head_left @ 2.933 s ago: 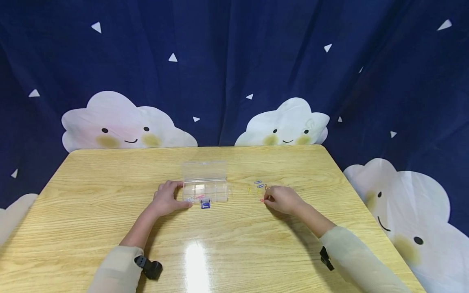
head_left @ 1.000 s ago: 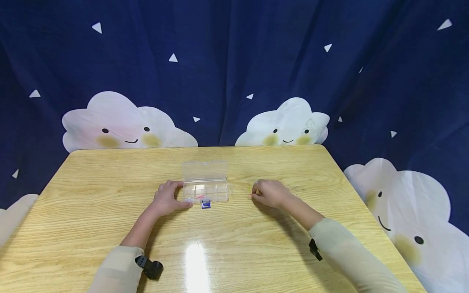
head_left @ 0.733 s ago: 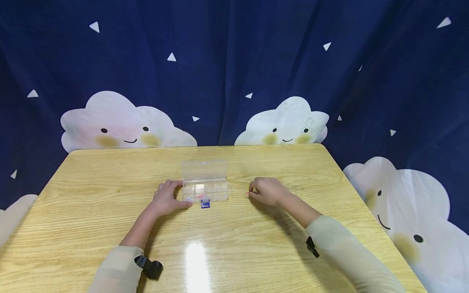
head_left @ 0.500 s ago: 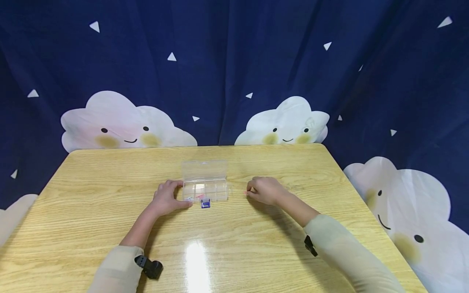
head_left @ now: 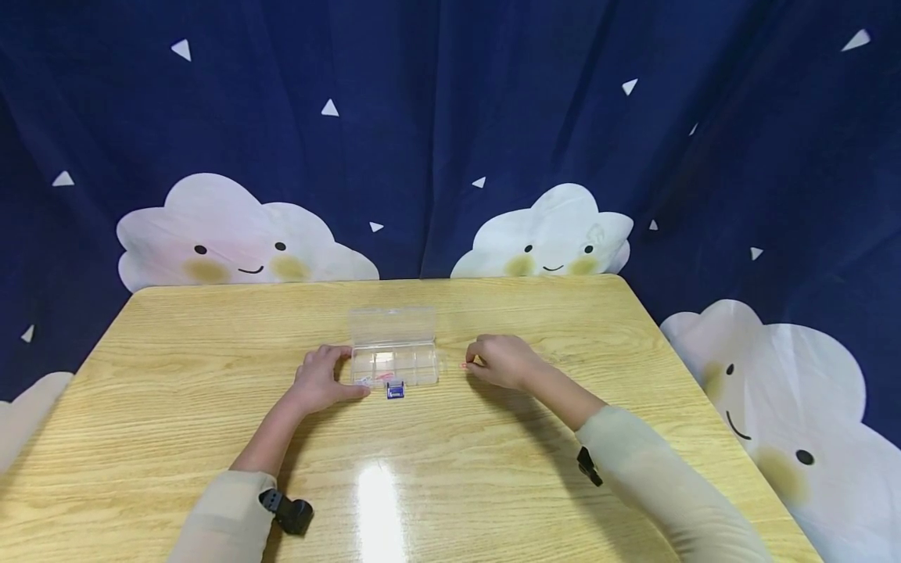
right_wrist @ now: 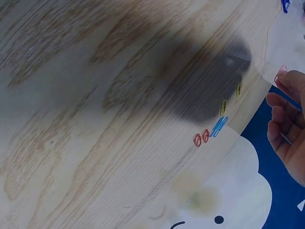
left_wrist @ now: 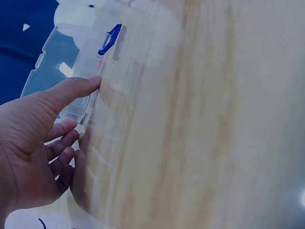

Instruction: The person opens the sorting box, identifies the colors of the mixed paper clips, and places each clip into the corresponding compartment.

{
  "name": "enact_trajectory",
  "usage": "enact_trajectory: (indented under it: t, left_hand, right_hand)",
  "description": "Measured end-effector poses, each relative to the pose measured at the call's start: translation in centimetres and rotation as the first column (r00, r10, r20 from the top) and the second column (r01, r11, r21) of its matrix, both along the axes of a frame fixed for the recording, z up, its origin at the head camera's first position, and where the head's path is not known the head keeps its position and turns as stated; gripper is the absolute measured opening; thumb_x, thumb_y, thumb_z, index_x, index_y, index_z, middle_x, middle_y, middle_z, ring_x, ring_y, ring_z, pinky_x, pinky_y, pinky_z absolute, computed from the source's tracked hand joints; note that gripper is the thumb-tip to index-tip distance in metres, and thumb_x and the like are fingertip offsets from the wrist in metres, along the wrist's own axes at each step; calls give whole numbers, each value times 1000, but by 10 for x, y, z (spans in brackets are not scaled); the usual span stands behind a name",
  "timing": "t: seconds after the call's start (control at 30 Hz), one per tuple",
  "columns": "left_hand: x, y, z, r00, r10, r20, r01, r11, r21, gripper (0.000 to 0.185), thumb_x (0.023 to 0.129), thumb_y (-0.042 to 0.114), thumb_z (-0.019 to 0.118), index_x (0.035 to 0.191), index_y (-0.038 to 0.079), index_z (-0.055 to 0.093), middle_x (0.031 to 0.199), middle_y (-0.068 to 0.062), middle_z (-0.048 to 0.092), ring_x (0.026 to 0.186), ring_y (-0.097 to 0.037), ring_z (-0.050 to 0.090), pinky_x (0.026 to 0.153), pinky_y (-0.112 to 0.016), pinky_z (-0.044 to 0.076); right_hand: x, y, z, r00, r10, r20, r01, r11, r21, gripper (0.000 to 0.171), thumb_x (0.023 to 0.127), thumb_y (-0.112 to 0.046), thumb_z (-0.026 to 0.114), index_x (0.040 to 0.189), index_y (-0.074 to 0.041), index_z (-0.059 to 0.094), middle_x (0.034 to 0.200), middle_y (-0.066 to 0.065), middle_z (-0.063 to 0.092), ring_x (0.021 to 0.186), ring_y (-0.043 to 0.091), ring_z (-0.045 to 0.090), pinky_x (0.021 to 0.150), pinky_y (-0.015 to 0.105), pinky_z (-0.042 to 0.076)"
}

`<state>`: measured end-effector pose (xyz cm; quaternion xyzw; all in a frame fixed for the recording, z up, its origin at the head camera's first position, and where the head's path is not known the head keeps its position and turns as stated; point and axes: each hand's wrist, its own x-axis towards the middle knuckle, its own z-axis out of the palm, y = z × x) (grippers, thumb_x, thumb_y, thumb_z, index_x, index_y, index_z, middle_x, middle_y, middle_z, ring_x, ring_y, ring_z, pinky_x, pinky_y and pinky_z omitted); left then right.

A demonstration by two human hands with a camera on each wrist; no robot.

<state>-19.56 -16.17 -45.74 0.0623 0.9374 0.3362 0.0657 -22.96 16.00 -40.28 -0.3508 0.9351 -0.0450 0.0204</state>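
A clear plastic compartment box (head_left: 425, 358) stands on the table with its lid (head_left: 393, 324) raised at the back and a blue latch (head_left: 395, 389) at the front. My left hand (head_left: 320, 381) holds the box's left end, thumb at the front edge and fingers round the side. Pink clips (head_left: 385, 376) and whitish clips (head_left: 363, 381) lie in its front left compartments. To the right of the box, my right hand (head_left: 503, 362) pinches a pink paper clip (right_wrist: 281, 72) between thumb and forefinger, above the table.
In the right wrist view, yellow paper clips (right_wrist: 239, 90), blue paper clips (right_wrist: 219, 126) and red paper clips (right_wrist: 205, 136) lie in a row on the wooden table (head_left: 450, 469). My right hand hides them in the head view. A dark blue curtain (head_left: 422, 117) hangs behind.
From among the loose clips, my right hand has taken the pink paper clip and moved left with it, closer to the box. My left hand and the box have stayed in place.
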Motion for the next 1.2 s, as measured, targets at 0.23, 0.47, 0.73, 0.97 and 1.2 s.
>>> enact_trajectory:
  t: [0.23,0.47,0.73,0.97,1.2]
  left_hand:
    - [-1,0,-1,1000,-2,-2,2,1000,-4,80,72,44,77,133,2,45,137,-23,40,122,-41,32,97,-58,27]
    - [-1,-1,-1,1000,-2,-5,2,1000,-6,81,72,44,77,133,2,45,137,-22,40,123,-41,32,97,-58,28]
    - [-1,0,-1,1000,-2,-1,2,1000,-2,80,72,42,77,133,3,45,137,-22,40,124,-41,31,98,-58,27]
    - [-1,0,-1,1000,0,-11,0,1000,0,80,71,42,78,133,2,45,135,-22,42,122,-40,32,97,-57,28]
    - [0,1,0,1000,-4,-12,4,1000,-5,80,72,42,77,133,2,45,135,-22,42,122,-41,33,96,-58,28]
  right_hand:
    - [0,-5,1,1000,10,-11,-10,1000,22,12,89,-27,62,92,-18,70,74,-7,55,57,3,43,51,21,37]
    - [-1,-15,2,1000,11,-3,-11,1000,16,13,90,-28,62,93,-18,70,74,-7,55,56,4,42,50,21,36]
    - [-3,-28,4,999,33,1,-33,999,-4,14,90,-26,61,93,-16,70,75,-4,57,59,5,44,53,22,38]
    - [-4,-37,6,999,40,-14,-40,999,6,14,91,-27,60,91,-17,70,72,-6,54,58,5,43,54,24,39]
    - [-6,-45,5,999,33,-15,-33,999,3,12,91,-26,60,89,-18,69,74,-6,56,59,5,44,55,24,41]
